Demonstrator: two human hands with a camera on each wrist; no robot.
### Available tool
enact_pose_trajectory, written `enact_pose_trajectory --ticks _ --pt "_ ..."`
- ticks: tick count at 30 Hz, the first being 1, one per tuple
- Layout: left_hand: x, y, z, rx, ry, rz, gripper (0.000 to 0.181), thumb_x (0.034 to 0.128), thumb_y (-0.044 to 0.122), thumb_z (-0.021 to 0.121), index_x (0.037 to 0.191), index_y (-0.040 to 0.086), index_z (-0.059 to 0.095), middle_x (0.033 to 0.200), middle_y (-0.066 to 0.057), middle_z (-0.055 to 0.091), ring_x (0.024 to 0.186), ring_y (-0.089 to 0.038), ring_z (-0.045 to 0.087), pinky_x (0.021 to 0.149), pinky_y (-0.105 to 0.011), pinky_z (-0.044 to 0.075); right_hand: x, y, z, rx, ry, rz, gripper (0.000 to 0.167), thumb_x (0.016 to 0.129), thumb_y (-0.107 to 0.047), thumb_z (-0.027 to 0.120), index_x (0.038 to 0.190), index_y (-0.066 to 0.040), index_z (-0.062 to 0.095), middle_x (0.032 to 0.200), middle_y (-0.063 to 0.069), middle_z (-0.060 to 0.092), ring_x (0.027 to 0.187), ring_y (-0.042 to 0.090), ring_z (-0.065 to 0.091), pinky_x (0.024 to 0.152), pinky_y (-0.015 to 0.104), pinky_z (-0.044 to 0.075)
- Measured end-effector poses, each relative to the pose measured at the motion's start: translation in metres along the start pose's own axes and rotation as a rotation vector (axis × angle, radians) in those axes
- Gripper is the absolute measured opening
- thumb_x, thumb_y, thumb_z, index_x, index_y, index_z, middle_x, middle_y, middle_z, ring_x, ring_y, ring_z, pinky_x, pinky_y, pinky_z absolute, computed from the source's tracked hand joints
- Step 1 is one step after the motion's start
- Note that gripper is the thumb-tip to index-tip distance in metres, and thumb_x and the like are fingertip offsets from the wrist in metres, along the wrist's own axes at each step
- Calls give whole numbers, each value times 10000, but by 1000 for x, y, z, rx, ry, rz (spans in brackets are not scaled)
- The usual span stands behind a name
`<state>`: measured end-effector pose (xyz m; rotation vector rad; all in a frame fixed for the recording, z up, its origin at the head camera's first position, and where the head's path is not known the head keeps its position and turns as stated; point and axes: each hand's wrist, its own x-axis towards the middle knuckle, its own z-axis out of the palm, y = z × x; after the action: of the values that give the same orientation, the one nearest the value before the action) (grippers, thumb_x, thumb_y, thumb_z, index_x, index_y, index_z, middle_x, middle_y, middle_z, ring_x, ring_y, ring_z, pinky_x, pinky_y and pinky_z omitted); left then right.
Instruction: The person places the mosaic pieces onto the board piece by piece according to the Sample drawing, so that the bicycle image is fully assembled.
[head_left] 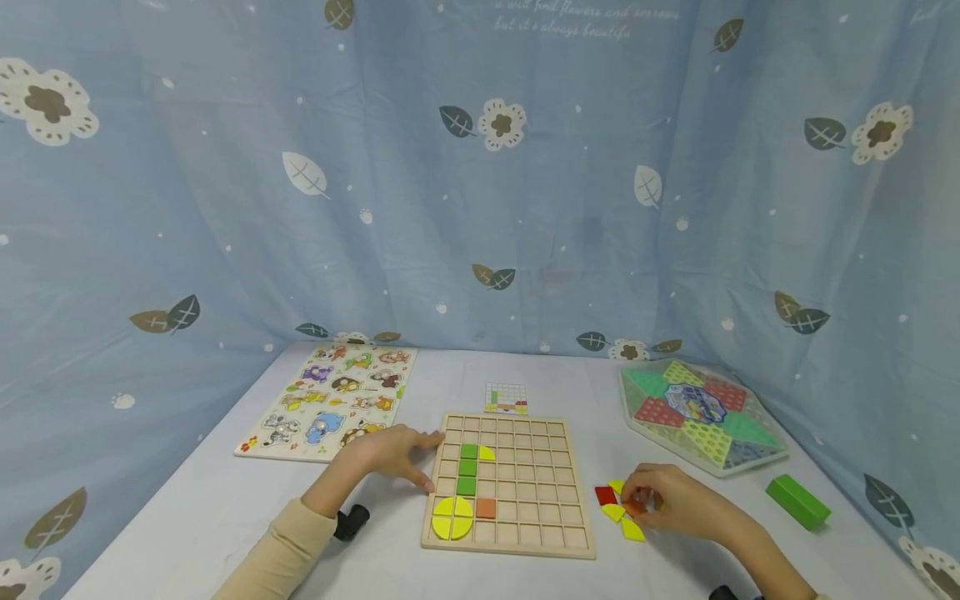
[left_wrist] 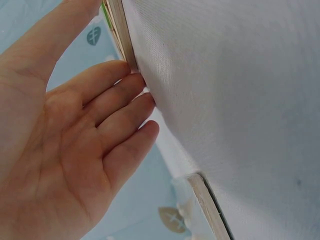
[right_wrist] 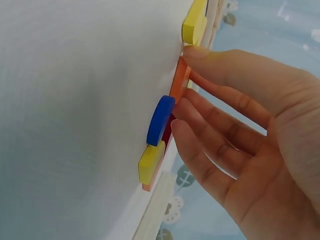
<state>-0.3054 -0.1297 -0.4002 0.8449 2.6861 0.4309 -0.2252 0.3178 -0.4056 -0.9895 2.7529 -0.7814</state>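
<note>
A wooden grid board point(head_left: 525, 534) lies on the table, holding several green squares point(head_left: 467, 485), a yellow circle of quarter pieces point(head_left: 453, 518), another yellow quarter point(head_left: 487, 453) and an orange square point(head_left: 486, 508). My left hand point(head_left: 397, 454) rests at the board's left edge, thumb and fingers spread. In the left wrist view, its fingertips touch the board's side point(left_wrist: 129, 45). Right of the board, my right hand point(head_left: 663, 500) pinches an orange tile point(right_wrist: 180, 79) between thumb and fingertips, low on the table. Around it lie yellow pieces point(head_left: 632, 529), a red piece point(head_left: 604, 496) and a blue piece point(right_wrist: 161, 120).
A small pattern card point(head_left: 506, 397) lies behind the board. An animal puzzle board point(head_left: 330, 400) is at the back left. At the back right sits a hexagonal game box point(head_left: 701, 412), with a green block point(head_left: 798, 501) in front of it. A patterned curtain point(head_left: 480, 208) hangs behind.
</note>
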Motion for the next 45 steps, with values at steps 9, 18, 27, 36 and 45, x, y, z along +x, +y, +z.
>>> enact_pose_trajectory --ticks 9,18,27,36,45 --pt "0 1 0 16 -6 -25 864 728 472 797 1463 184 444 1454 -90 462 1327 -313 427 1065 -474 383 -3 3 1 13 7 -66 159 819 -80 748 947 -161 701 901 -87 611 713 69 553 581 207 514" --pt "0 -1 0 7 -13 -9 866 735 470 793 1464 164 440 1464 -90 449 1329 -326 420 1063 -487 381 -3 4 1 28 19 -91 141 831 -87 742 937 -157 682 881 -86 604 726 60 565 584 230 536" --pt "-3 2 -3 12 -9 -2 859 743 454 794 1462 146 441 1453 -102 463 1323 -333 426 1053 -490 391 4 -3 -2 5 70 -131 135 851 -159 754 949 -166 661 843 -106 633 709 37 580 577 241 538" --pt "-4 3 -2 0 -3 -7 846 739 439 802 1456 155 453 1452 -75 469 1327 -320 426 1064 -473 384 21 -16 7 32 75 -202 95 876 -161 728 942 -183 663 861 -109 651 752 66 612 634 284 554" --pt "-3 2 -2 -4 -5 -2 853 739 441 802 1457 148 449 1454 -82 466 1324 -324 428 1060 -476 387 45 -38 15 73 32 -204 109 897 -198 707 983 -138 679 893 -73 673 851 57 634 733 338 572"
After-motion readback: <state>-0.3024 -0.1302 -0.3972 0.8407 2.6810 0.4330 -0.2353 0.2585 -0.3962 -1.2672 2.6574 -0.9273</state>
